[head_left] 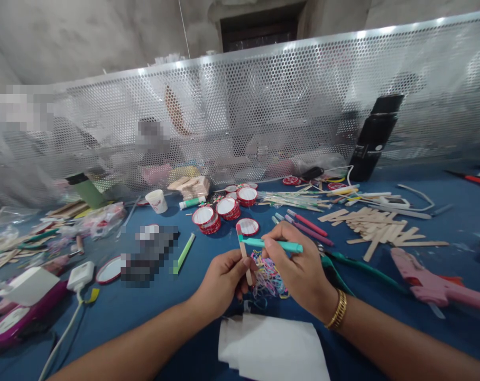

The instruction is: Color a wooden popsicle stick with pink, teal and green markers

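My left hand (pixel 228 275) pinches a flat wooden craft stick (pixel 246 259), held upright and slightly tilted. The stick's top end is red, with a green band just below. In my right hand (pixel 295 256) is a turquoise marker (pixel 289 246), lying nearly level with its tip at the green band. Beneath and between both hands lies a tangle of small colourful rubber bands (pixel 269 275). White folded paper (pixel 275 344) is on the blue table right in front of me. Several capped markers (pixel 309 225), pink and purple among them, lie just beyond my right hand.
Round red-rimmed tins (pixel 227 207) stand ahead. Loose craft sticks (pixel 382 227), green-handled pliers (pixel 367 264) and a pink glue gun (pixel 426 280) lie right. A black bottle (pixel 377 137) stands by the perforated metal screen (pixel 264 106). A charger (pixel 80 275) and paper cup (pixel 156 201) are left.
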A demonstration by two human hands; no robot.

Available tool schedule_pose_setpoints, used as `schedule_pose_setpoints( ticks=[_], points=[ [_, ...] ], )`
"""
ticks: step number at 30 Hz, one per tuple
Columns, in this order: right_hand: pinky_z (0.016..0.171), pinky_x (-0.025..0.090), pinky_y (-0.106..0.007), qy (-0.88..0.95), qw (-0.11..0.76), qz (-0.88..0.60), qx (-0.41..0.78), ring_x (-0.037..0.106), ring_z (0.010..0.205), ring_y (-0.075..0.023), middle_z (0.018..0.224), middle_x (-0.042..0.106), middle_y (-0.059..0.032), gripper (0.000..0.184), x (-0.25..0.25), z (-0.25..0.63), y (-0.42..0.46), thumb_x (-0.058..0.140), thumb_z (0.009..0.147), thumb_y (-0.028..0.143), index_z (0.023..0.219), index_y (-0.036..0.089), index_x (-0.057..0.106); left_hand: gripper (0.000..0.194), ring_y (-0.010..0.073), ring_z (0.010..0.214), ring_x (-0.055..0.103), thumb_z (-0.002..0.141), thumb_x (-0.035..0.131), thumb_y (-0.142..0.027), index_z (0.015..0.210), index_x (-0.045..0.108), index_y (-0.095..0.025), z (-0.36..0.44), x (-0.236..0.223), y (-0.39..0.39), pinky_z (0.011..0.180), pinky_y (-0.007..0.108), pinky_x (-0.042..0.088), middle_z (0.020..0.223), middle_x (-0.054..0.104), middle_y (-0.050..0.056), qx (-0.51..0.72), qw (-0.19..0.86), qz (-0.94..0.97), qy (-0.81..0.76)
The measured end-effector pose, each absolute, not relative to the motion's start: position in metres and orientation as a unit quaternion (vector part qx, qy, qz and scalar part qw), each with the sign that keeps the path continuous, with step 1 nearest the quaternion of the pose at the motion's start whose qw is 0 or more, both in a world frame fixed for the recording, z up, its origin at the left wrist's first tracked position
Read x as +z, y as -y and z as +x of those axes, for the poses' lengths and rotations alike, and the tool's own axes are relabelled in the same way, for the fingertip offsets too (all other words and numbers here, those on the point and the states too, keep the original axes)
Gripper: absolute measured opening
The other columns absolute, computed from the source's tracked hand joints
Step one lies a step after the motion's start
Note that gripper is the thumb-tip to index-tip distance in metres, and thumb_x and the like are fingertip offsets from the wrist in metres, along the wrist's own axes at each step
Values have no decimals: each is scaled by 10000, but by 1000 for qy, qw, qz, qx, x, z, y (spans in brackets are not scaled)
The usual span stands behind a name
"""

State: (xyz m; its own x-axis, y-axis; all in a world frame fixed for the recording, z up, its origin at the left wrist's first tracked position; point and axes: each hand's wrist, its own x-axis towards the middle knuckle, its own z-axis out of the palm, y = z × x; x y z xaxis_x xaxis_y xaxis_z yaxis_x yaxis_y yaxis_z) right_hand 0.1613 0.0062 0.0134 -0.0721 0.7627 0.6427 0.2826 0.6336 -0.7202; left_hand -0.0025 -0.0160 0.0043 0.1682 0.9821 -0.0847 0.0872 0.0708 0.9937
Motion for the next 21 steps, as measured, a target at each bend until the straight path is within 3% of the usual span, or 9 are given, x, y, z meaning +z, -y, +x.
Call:
schedule_pose_setpoints(
  ticks=[21],
  points=[
    [634,386,-295,702,572,-364,219,531,656,-150,668,578,11,210,12,161,-5,486,905,247,705,220,547,464,61,423,458,735,669,-612,759,601,-153,-1,4,17,378,163,350,580,567,-24,415,540,540,-494]
  ],
)
